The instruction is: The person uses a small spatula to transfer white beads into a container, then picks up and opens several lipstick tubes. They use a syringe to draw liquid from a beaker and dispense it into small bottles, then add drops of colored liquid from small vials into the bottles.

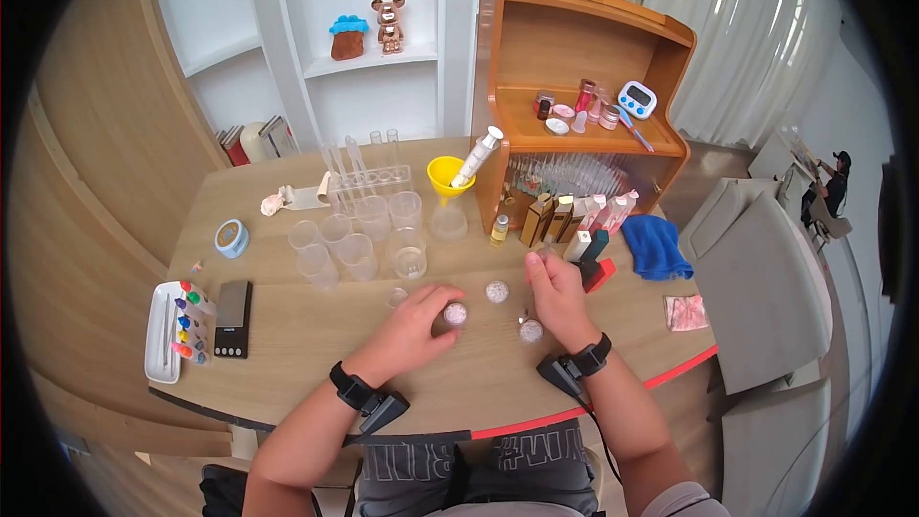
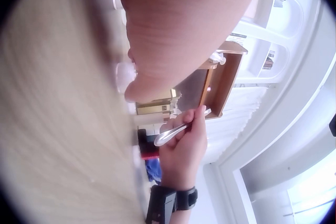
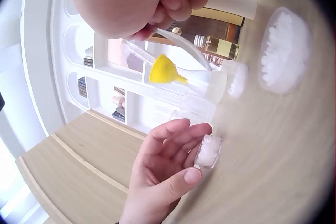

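My left hand (image 1: 413, 326) holds a small clear cup of whitish granules (image 1: 455, 314) low over the table, thumb on one side and fingers on the other. In the right wrist view the granules fill this cup (image 3: 210, 151). My right hand (image 1: 557, 297) grips the handle of a small metal spoon (image 2: 170, 136), its bowl pointing down in the head view. Two more cups of white granules, one ahead (image 1: 497, 291) and one below the right hand (image 1: 530, 330), stand on the table. An empty small clear cup (image 1: 395, 298) is just beyond the left hand.
Clear plastic cups (image 1: 356, 257) and a test tube rack (image 1: 373, 182) stand further back. A yellow funnel (image 1: 447, 172) holds a syringe (image 1: 477, 157). Small boxes (image 1: 555, 220), a glass bottle (image 1: 499, 231) and a blue cloth (image 1: 657, 247) lie right; a black scale (image 1: 233, 319) left.
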`<state>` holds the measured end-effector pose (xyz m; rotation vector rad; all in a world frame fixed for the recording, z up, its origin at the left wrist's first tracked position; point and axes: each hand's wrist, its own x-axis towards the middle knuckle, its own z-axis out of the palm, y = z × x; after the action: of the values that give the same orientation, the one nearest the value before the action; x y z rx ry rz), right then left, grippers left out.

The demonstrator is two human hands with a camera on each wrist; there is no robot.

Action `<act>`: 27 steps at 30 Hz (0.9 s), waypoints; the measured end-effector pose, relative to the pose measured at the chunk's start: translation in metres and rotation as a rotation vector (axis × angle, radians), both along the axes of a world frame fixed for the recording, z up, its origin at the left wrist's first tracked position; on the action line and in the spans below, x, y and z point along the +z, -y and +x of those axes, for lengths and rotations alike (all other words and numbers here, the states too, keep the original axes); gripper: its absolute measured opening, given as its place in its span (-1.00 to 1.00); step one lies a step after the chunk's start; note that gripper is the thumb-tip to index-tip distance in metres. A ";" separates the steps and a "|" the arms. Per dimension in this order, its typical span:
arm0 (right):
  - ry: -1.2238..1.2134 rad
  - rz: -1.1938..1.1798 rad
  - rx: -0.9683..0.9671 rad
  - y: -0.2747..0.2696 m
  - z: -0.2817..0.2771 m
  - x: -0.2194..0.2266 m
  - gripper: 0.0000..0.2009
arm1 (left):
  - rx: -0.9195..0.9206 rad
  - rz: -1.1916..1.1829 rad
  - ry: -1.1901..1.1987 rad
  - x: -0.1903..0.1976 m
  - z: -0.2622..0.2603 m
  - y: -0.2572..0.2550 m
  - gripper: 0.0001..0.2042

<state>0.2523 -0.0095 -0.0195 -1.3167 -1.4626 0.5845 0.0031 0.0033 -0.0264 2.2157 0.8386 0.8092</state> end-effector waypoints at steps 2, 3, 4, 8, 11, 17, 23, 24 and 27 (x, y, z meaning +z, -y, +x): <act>0.061 -0.038 -0.012 0.000 0.001 -0.001 -0.61 | -0.002 -0.011 -0.012 -0.006 0.000 0.000 -0.57; 0.091 -0.059 -0.017 0.000 0.001 -0.002 -0.62 | -0.008 -0.011 -0.018 -0.009 -0.001 0.000 -0.56; 0.143 -0.077 -0.024 0.001 0.000 0.001 -0.62 | -0.013 -0.008 -0.024 -0.010 -0.001 0.000 -0.56; 0.281 -0.107 -0.013 0.002 -0.001 0.008 -0.62 | 0.016 -0.017 -0.031 -0.014 0.000 -0.002 -0.58; 0.300 -0.091 0.017 0.002 -0.001 0.004 -0.63 | 0.013 -0.031 -0.029 -0.010 0.000 -0.001 -0.57; 0.251 -0.143 0.111 0.005 -0.004 0.006 -0.66 | -0.035 0.021 -0.029 -0.003 0.000 -0.001 -0.53; 0.097 -0.200 0.187 0.009 -0.010 0.010 -0.60 | -0.038 -0.015 -0.024 -0.009 -0.001 -0.002 -0.55; 0.084 -0.225 0.188 0.010 -0.011 0.013 -0.59 | -0.030 -0.019 -0.030 -0.009 -0.001 -0.002 -0.55; 0.152 -0.228 0.094 0.004 -0.004 0.005 -0.60 | 0.000 -0.044 -0.038 -0.010 -0.001 -0.002 -0.57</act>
<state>0.2481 -0.0138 -0.0143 -1.5025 -1.6254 0.7435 0.0018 0.0051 -0.0362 2.1986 0.8659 0.7441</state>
